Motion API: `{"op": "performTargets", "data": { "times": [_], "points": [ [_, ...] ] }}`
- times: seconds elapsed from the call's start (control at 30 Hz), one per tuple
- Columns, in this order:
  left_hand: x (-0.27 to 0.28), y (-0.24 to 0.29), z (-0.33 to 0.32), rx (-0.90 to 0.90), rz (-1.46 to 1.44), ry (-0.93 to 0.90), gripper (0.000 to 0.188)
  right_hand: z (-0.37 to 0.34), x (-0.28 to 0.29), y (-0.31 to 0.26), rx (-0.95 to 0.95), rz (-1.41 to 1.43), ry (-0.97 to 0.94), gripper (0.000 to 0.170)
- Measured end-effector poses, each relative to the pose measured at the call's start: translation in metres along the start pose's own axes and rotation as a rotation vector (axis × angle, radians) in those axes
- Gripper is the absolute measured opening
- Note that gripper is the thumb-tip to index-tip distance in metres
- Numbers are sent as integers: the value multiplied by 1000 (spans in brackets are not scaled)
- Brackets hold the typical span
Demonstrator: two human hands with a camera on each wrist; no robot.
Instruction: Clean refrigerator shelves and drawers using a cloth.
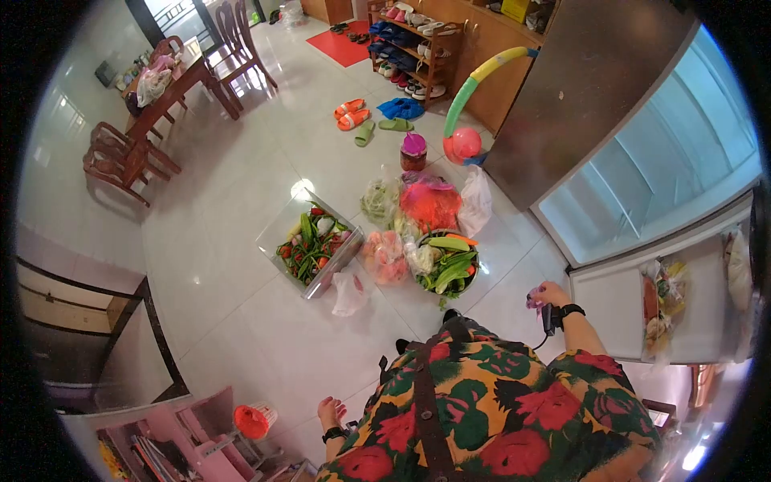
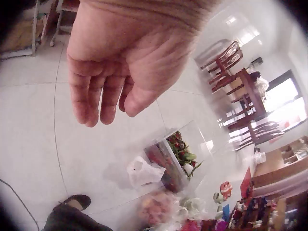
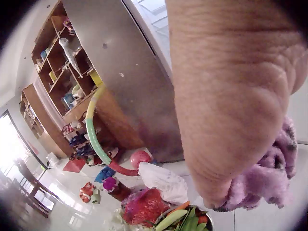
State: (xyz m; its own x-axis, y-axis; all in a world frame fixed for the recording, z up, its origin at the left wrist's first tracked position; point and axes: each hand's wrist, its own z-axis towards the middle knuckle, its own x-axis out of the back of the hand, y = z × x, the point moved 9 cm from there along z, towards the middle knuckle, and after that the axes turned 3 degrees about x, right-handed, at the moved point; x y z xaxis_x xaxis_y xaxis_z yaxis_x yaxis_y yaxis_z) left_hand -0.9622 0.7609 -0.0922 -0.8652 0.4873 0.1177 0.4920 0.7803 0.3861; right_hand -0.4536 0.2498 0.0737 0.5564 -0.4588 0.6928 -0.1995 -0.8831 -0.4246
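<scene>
My right hand (image 1: pixel 548 296) grips a crumpled purple cloth (image 3: pixel 267 175), fuzzy with dark spots, in front of the open fridge (image 1: pixel 642 161). In the right wrist view the palm and wrist hide most of the fingers. My left hand (image 2: pixel 125 62) hangs empty over the floor, its fingers loosely bent. Ahead on the floor lie a clear bin of vegetables (image 1: pixel 350 255), a bag of peach-coloured fruit (image 1: pixel 384 259), and a round container with cucumbers (image 1: pixel 454 269) and greens. A small white plastic bag (image 1: pixel 348 295) lies by the bin.
The fridge door (image 1: pixel 610 309) stands wide on the right, bagged food on its shelves. Behind the vegetables are a red bag (image 1: pixel 434 205), a white bag (image 1: pixel 475 201), a pink-lidded jar (image 1: pixel 414 151) and a coloured hoop (image 1: pixel 462 100). Slippers (image 1: pixel 352 119) and a shoe rack (image 1: pixel 414 52) stand farther back.
</scene>
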Motion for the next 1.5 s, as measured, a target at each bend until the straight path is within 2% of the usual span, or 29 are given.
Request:
{"op": "performTargets", "data": {
  "times": [0.17, 0.23, 0.4, 0.6, 0.63, 0.7, 0.83, 0.93, 0.97, 1.0, 1.07, 1.1, 1.13, 1.2, 1.23, 1.3, 1.37, 1.4, 1.43, 1.47, 1.5],
  "points": [
    [-46, 23, -33, -43, 63, -6, 41, 44, -2, 51, -17, -51, -44, 34],
    [-59, 24, -37, -37, 103, -23, 41, 54, -3, 65, -18, 125, -63, 32],
    [-88, 27, -43, -35, 223, -39, 40, 50, 35, 51, -35, 67, 19, 26],
    [-112, 22, -29, -34, 230, -1, 38, 62, 76, 52, -121, -39, 94, 25],
    [-116, 17, -19, 4, 168, -53, 37, 68, 81, 53, -110, -24, 105, 24],
    [-129, 8, -16, 55, 108, -99, 37, 73, 89, 46, -140, 24, 82, 23],
    [-160, 30, -30, -5, 210, -60, 35, 98, 90, 53, -120, 178, 45, 19],
    [-183, 48, -28, -4, 280, -33, 33, 118, 92, 51, -119, 118, 13, 17],
    [-185, 58, -24, -7, 317, -11, 34, 92, 106, -4, -176, 315, -20, 16],
    [-187, 66, -17, -2, 318, -10, 34, 96, 106, -14, -179, 313, -23, 16],
    [-199, 90, 0, -29, 336, -16, 36, 107, 96, -25, -271, 487, -64, 16],
    [-209, 103, 11, -26, 334, -28, 36, 117, 99, -40, -208, 328, -42, 17],
    [-216, 117, 21, -40, 329, -4, 36, 123, 93, -46, -292, 379, -105, 20],
    [-233, 135, 32, -37, 305, 15, 37, 191, 62, -1, -117, 160, -114, 24],
    [-242, 147, 35, -66, 267, 7, 37, 207, 65, -17, -114, 143, -117, 24],
    [-255, 158, 45, -123, 201, -19, 33, 246, 68, -83, -21, -8, -71, 32],
    [-261, 156, 35, -128, 172, -4, 33, 306, 49, -116, 90, 210, -60, 38],
    [-254, 136, 49, -128, 90, -67, 32, 332, 42, -143, 110, 161, -72, 41],
    [-239, 108, 60, -35, 123, -19, 30, 359, 34, -170, 125, 112, -85, 44],
    [-232, 91, 53, 45, 190, 72, 34, 388, 22, -192, 214, 84, -89, 44],
    [-217, 52, 67, 77, 175, 85, 34, 418, 10, -215, 304, 56, -95, 45]
  ]
}}
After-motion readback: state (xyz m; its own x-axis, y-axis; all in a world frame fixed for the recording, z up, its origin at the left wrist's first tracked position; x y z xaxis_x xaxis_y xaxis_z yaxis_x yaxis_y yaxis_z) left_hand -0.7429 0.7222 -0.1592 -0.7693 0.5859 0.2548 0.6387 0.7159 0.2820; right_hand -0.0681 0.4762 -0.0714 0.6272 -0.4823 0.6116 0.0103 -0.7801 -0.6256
